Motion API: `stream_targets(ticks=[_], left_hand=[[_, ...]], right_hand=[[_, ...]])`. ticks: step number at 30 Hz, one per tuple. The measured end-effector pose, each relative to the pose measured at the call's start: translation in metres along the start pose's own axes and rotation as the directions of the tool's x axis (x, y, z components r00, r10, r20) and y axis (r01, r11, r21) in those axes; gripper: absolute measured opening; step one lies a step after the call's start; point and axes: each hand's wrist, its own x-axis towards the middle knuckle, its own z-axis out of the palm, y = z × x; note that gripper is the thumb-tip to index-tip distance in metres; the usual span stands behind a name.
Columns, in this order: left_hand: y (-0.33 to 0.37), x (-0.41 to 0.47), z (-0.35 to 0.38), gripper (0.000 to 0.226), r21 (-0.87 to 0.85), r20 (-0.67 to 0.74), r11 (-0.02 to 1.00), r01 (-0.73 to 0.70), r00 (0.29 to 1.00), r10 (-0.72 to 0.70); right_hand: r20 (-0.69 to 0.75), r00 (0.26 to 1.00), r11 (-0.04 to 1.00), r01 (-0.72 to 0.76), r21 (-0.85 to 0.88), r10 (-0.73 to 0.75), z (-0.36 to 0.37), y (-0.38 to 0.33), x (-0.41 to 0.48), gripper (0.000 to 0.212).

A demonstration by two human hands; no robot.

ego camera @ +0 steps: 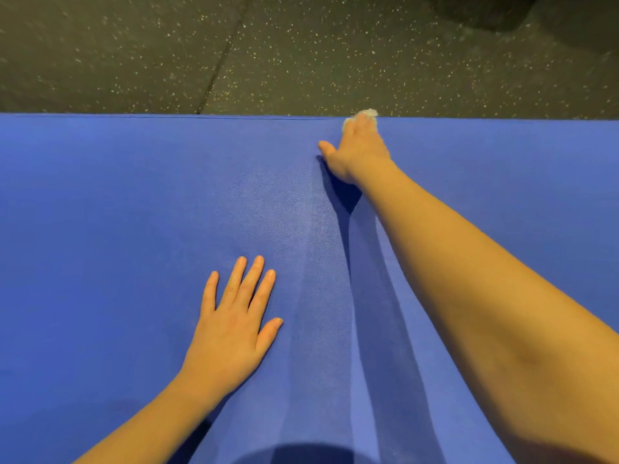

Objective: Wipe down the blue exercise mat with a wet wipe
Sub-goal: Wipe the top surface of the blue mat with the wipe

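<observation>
Blue exercise mat (134, 212) is lying crosswise before you | your right hand (356, 152) is pressing the wet wipe (367, 112) at its far edge, finger curl unclear | your left hand (231, 326) is resting flat, nearer you | next stroke is likely coming toward you

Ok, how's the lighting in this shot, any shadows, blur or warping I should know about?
Head view: warm, even light; the right hand and arm throw doubled shadows on the blue mat; a rounded shadow darkens the bottom edge; the wet wipe in that hand looks soft and pale; the left hand is sharp; the speckled floor is dim.
</observation>
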Motion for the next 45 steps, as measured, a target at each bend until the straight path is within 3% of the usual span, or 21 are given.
stream_targets(ticks=[3,5,6,10,12,15,17,18,20,21,23,26,28,30,32,34,36,38,39,43,45], left_hand=[[-0.001,0.000,0.000,0.066,-0.005,0.003,1.000,0.003,1.000,-0.003],[-0.001,0.000,0.000,0.066,-0.010,0.009,1.000,0.003,1.000,-0.003],[-0.001,0.000,0.000,0.066,-0.010,0.010,1.000,0.002,1.000,-0.002],[-0.002,0.000,-0.001,0.066,-0.019,-0.001,1.000,-0.003,1.000,0.003],[-0.004,-0.003,-0.002,0.065,-0.042,-0.006,0.999,-0.007,1.000,0.006],[-0.004,-0.016,-0.002,0.064,-0.084,-0.012,0.996,-0.010,1.000,0.009],[-0.004,-0.027,0.000,0.063,-0.107,-0.015,0.994,-0.003,1.000,0.001],[-0.003,-0.033,0.001,0.064,-0.116,-0.013,0.993,0.003,1.000,-0.005],[-0.001,-0.042,0.001,0.065,-0.136,-0.006,0.990,0.022,1.000,-0.023],[0.000,-0.046,0.002,0.066,-0.143,-0.002,0.989,0.028,1.000,-0.028],[0.002,-0.051,0.002,0.067,-0.152,0.006,0.988,0.031,1.000,-0.031],[0.003,-0.053,0.001,0.068,-0.168,0.001,0.985,0.037,0.999,-0.038],[0.004,-0.054,0.000,0.068,-0.173,-0.001,0.984,0.045,0.999,-0.045],[0.005,-0.055,0.001,0.069,-0.171,-0.002,0.984,0.055,0.998,-0.056],[0.007,-0.057,0.002,0.069,-0.175,-0.003,0.982,0.075,0.997,-0.077],[0.010,-0.059,0.002,0.069,-0.182,-0.004,0.978,0.098,0.995,-0.100],[0.013,-0.062,0.002,0.068,-0.189,-0.007,0.975,0.117,0.993,-0.120],[0.016,-0.067,0.003,0.068,-0.194,-0.003,0.973,0.127,0.991,-0.130],[0.018,-0.071,0.003,0.068,-0.193,-0.002,0.973,0.129,0.991,-0.132],[0.020,-0.087,0.003,0.071,-0.205,-0.001,0.970,0.133,0.991,-0.136],[0.022,-0.094,0.003,0.072,-0.213,-0.002,0.967,0.138,0.990,-0.141]], right_hand=[[0.046,0.932,0.931,0.355,0.079,-0.359,0.013,-0.032,-0.018,0.067],[0.067,0.868,0.871,0.490,0.032,-0.491,0.018,-0.025,-0.026,0.066],[0.028,0.881,0.881,0.471,0.034,-0.472,0.018,-0.020,-0.025,0.063],[-0.060,0.988,0.982,0.149,0.115,-0.143,0.019,-0.014,-0.025,0.063],[-0.061,0.967,0.954,0.254,0.160,-0.247,0.029,-0.030,-0.044,0.065],[-0.005,0.833,0.833,0.553,0.018,-0.553,0.038,-0.027,-0.076,0.066],[-0.061,0.870,0.872,0.488,-0.049,-0.490,0.038,-0.011,-0.073,0.065],[-0.093,0.924,0.929,0.369,-0.040,-0.371,0.036,-0.006,-0.073,0.064],[-0.102,0.984,0.987,0.150,0.064,-0.143,0.037,-0.007,-0.080,0.066],[-0.093,0.988,0.984,0.131,0.117,-0.121,0.040,-0.014,-0.088,0.068],[-0.064,0.956,0.947,0.292,0.137,-0.285,0.050,-0.029,-0.113,0.071],[0.005,0.841,0.839,0.540,0.063,-0.542,0.054,-0.021,-0.141,0.070],[-0.034,0.883,0.883,0.469,0.032,-0.468,0.052,-0.006,-0.135,0.067],[-0.054,0.969,0.966,0.245,0.075,-0.242,0.049,0.002,-0.135,0.066],[-0.050,0.988,0.979,0.154,0.130,-0.149,0.053,-0.006,-0.149,0.070],[-0.011,0.952,0.942,0.305,0.141,-0.306,0.062,-0.018,-0.174,0.073],[0.044,0.857,0.852,0.503,0.144,-0.513,0.066,-0.017,-0.199,0.072],[0.040,0.811,0.811,0.578,0.097,-0.583,0.064,-0.002,-0.203,0.069],[0.024,0.835,0.834,0.547,0.069,-0.550,0.064,0.006,-0.201,0.066],[-0.003,0.983,0.975,0.182,0.129,-0.183,0.065,0.009,-0.209,0.066],[0.045,0.962,0.950,0.259,0.175,-0.270,0.071,-0.006,-0.232,0.069]])
